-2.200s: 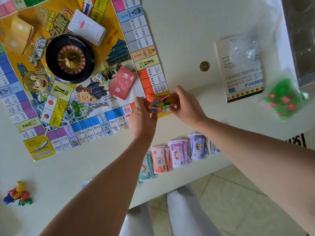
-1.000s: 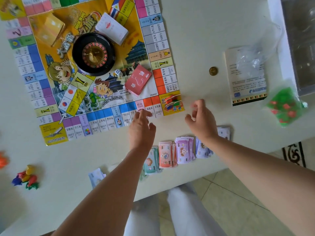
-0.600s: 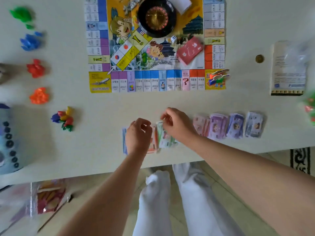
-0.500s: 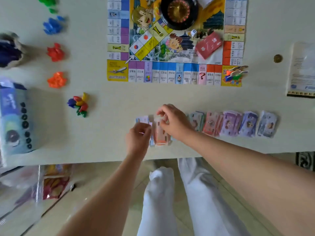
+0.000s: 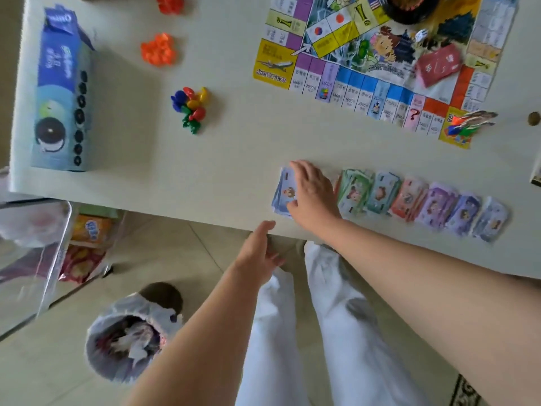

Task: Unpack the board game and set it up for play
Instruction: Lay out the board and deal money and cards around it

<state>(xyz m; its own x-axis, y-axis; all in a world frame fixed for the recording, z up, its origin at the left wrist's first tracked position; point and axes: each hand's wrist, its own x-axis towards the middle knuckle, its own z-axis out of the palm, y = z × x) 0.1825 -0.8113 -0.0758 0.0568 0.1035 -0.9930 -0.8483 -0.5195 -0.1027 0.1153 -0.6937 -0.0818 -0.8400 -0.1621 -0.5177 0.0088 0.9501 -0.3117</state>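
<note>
The colourful game board [image 5: 345,80] lies at the far right of the white table [image 5: 219,159], with a red card deck [image 5: 437,64], a die [image 5: 421,35] and a black roulette wheel [image 5: 409,8] on it. Coloured pawns [image 5: 468,124] stand on its yellow corner square. Several stacks of play money [image 5: 409,200] line the table's near edge. My right hand [image 5: 311,194] rests flat, fingers straight, on the leftmost blue stack [image 5: 282,190]. My left hand [image 5: 259,253] hangs below the table edge with relaxed fingers and holds nothing.
A blue biscuit box [image 5: 60,92] lies at the table's left end. Orange pieces [image 5: 158,49] and a heap of mixed coloured pieces [image 5: 190,108] sit between box and board. A coin [image 5: 533,118] lies at the right. A lined bin [image 5: 126,338] stands on the floor.
The view swung left and down. My left hand dropped from the money to below the table edge. My right hand let go of the notes and now lies flat on the leftmost stack.
</note>
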